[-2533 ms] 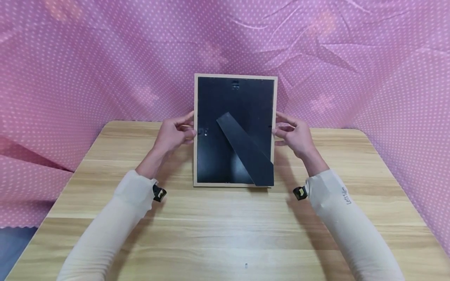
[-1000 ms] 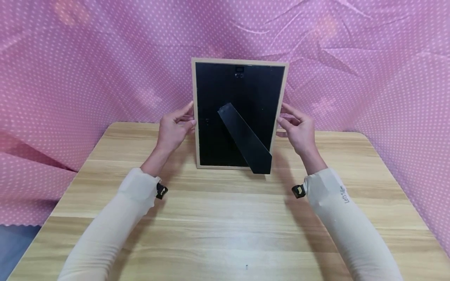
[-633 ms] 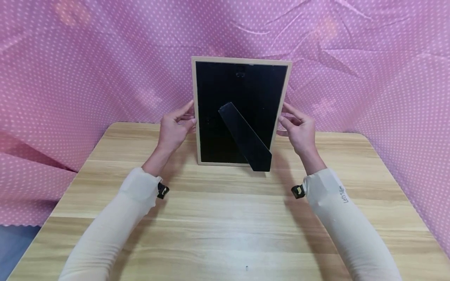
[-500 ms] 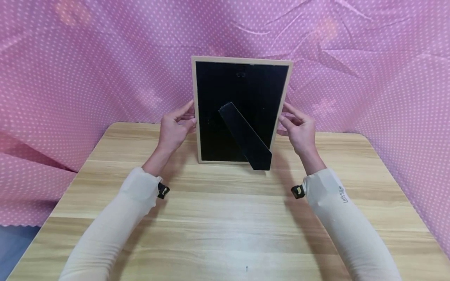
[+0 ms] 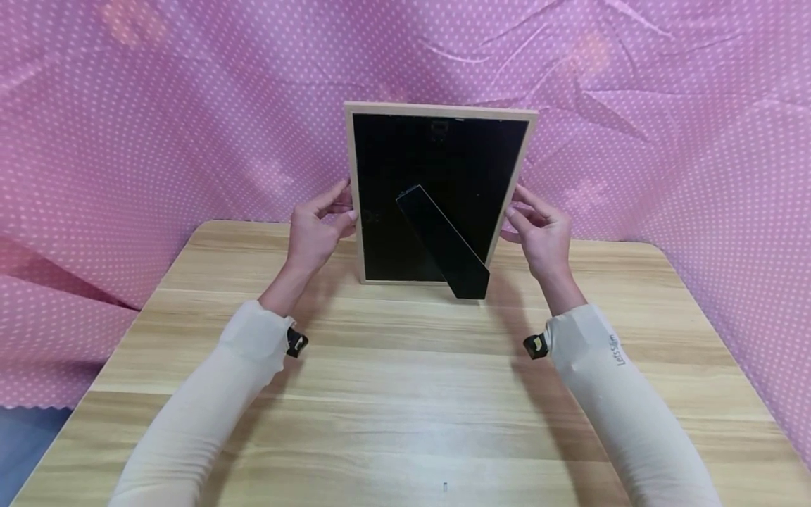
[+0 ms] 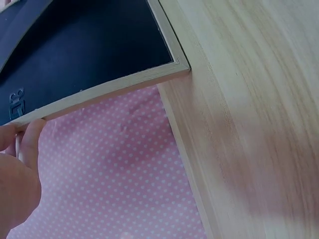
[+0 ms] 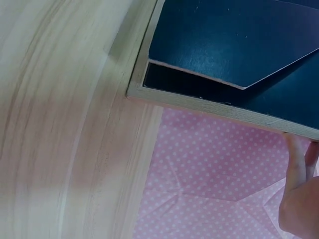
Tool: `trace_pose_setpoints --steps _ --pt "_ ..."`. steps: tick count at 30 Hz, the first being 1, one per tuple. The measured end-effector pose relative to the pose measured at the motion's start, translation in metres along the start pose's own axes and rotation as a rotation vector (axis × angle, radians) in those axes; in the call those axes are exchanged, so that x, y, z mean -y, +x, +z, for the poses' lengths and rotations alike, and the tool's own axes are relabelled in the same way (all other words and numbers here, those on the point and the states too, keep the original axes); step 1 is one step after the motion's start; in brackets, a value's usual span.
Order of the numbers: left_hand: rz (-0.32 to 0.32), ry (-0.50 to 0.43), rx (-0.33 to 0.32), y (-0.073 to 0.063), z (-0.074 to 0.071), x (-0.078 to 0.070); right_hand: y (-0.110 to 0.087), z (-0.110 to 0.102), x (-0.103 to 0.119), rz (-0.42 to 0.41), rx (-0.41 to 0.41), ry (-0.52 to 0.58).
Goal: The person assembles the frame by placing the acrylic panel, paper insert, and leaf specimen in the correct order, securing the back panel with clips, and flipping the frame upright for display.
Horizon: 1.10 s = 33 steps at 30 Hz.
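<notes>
A picture frame [image 5: 437, 155] stands upright with its black back facing me, its top wider in the head view than its bottom. My left hand [image 5: 310, 236] holds its left edge between thumb and fingers. On the opposite side my right hand [image 5: 546, 239] pinches the right edge. The stand leg [image 5: 446, 246] slants across the back toward the lower right. A small metal hanger [image 6: 17, 103] shows near the left fingers in the left wrist view. Whether the bottom edge touches the table cannot be told. The front of the frame is hidden.
The wooden table [image 5: 405, 394] spreads around and in front of the frame. Behind its far edge hangs a pink dotted cloth [image 5: 253, 105], which also lines both sides. A tiny dark mark or piece [image 5: 445, 486] lies near the front.
Both hands have moved the picture frame farther back on the table. Its top has leaned toward me and its lower edge now sits higher in view. Both holds stay the same.
</notes>
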<state>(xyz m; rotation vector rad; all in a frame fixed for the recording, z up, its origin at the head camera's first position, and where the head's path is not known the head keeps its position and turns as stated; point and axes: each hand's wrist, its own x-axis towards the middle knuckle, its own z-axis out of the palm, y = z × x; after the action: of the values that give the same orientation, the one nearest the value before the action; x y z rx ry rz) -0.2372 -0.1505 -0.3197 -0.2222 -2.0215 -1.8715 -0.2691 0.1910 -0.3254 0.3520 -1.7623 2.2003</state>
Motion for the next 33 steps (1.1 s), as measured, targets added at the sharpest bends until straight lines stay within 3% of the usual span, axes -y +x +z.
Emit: trace_pose_setpoints --steps 5,18,25,29,33 --pt "0.025 0.016 0.008 0.001 0.001 0.001 0.001 -0.001 -0.002 -0.013 -0.007 0.014" --pt "0.012 0.05 0.041 0.006 -0.002 0.002 -0.002 -0.006 -0.003 -0.027 0.023 0.014" --pt "0.028 0.052 0.074 0.007 -0.005 0.0 -0.013 -0.015 -0.013 0.097 0.006 -0.039" --pt "0.035 0.069 0.082 0.007 -0.006 0.0 -0.022 -0.021 -0.018 0.185 0.108 -0.111" --pt "0.043 0.08 0.082 0.008 -0.006 0.0 -0.03 -0.022 -0.019 0.201 0.291 -0.321"
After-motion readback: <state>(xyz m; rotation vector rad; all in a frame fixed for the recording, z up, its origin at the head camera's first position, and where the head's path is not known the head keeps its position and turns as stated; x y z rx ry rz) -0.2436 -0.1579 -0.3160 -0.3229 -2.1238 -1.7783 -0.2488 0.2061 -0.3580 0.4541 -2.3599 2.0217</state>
